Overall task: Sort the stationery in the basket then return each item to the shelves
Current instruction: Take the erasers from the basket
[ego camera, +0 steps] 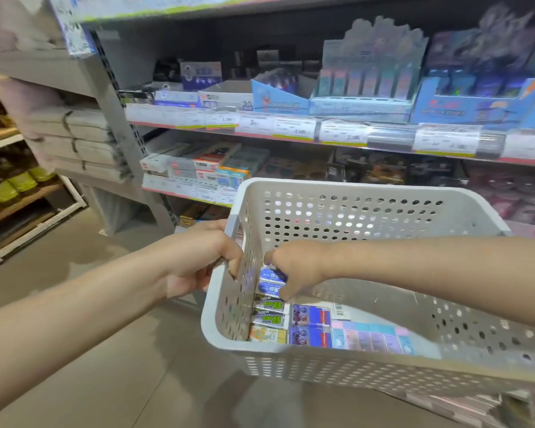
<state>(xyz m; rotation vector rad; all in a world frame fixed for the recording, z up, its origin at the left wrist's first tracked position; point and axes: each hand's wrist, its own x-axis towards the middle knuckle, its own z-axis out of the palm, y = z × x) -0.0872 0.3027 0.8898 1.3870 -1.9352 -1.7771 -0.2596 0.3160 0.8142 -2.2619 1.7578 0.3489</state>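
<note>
The basket (383, 193) looks like matt off-white plastic, punched all over with round holes. Small boxes (312, 325) inside have glossy printed card, some with a silvery foil sheen. Shelf uprights (118, 97) look like painted grey metal, the floor (90, 381) smooth, dull tile.

White dotted basket (383, 211) against pastel shelves (291, 131)
Its walls are pierced with rows of round holes; inside lie blue-and-white packs (272, 281), silver ones with green print (269, 312), purple-red-blue boxes (311, 327), pink and light-blue cards (372, 336)
</note>
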